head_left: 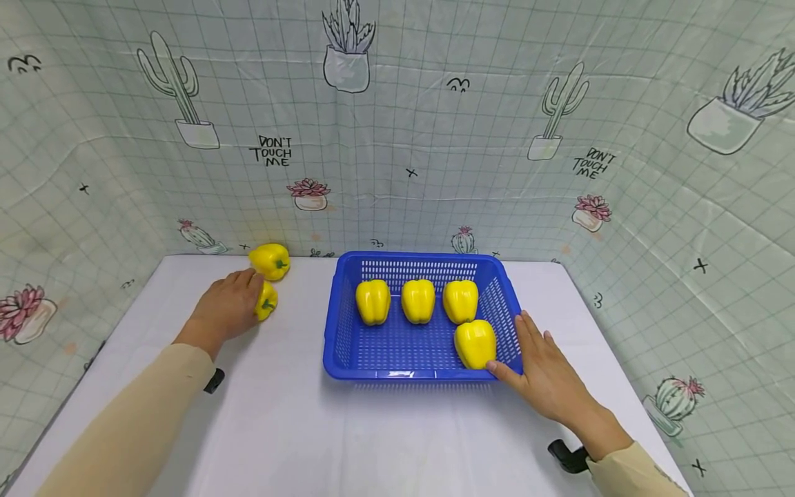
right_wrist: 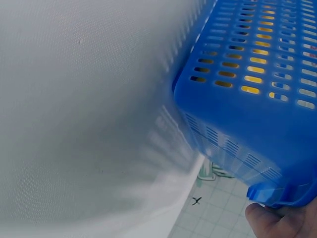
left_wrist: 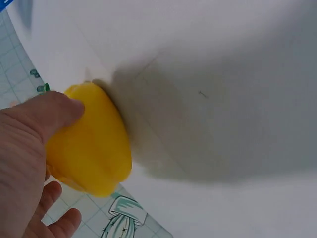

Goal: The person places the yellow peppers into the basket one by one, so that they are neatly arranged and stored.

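In the left of the frame, the left hand holds a yellow pepper by its side on the white tabletop, just in front of a second pepper. The left wrist view shows the thumb lying along the pepper's flank, with two fingers curled apart from it at lower left; the others are hidden, so their exact placing cannot be told.

Right of center, the right hand touches the front right corner of a blue basket, thumb at the near rim, fingers fairly straight and spread away from it along the right side. Four peppers sit inside.

The held pepper looks glossy and smooth, probably light and rather firm, since no dent shows under the thumb; its sheen suggests it could slip or roll if pinched near the tapering end. The broad, lobed middle seems the surest hold, with thumb and fingers on opposite flanks, rather than the short green stem. The basket appears to be thin, springy plastic, easily nudged; its thick rim would be the place to steady it.
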Motion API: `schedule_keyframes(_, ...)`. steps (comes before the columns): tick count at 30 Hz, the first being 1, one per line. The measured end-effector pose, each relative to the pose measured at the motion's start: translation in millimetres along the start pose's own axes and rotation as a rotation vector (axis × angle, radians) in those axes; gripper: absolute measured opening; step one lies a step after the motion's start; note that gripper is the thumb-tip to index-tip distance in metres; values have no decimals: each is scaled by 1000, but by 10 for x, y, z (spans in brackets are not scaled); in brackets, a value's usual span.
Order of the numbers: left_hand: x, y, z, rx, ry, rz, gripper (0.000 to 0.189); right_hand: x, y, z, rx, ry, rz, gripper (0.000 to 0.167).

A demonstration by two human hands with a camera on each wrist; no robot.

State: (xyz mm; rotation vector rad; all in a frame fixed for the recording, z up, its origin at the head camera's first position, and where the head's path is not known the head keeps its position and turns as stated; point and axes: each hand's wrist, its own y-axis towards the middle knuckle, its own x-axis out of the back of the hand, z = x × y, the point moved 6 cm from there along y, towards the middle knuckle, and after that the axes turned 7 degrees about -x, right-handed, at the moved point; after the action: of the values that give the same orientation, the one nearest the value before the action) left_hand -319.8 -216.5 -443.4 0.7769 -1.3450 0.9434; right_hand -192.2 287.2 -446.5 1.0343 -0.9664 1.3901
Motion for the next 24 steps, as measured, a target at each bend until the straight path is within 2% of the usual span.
schedule_keyframes(5,-44,-18,0,29,-64,-32,74,4,-3,3,3,-4,0,105)
schedule_keyframes(10,-103,-47,-32,118,-159,-32,79,8,-2,8,9,-5,-6,105)
schedule_keyframes(16,-92,-103,-162,212,-222,-40,90,13,3,17,12,-10,-13,104)
schedule_keyframes(24,-33,-176,-310,256,-292,11,94,0,8,19,14,-15,-17,104)
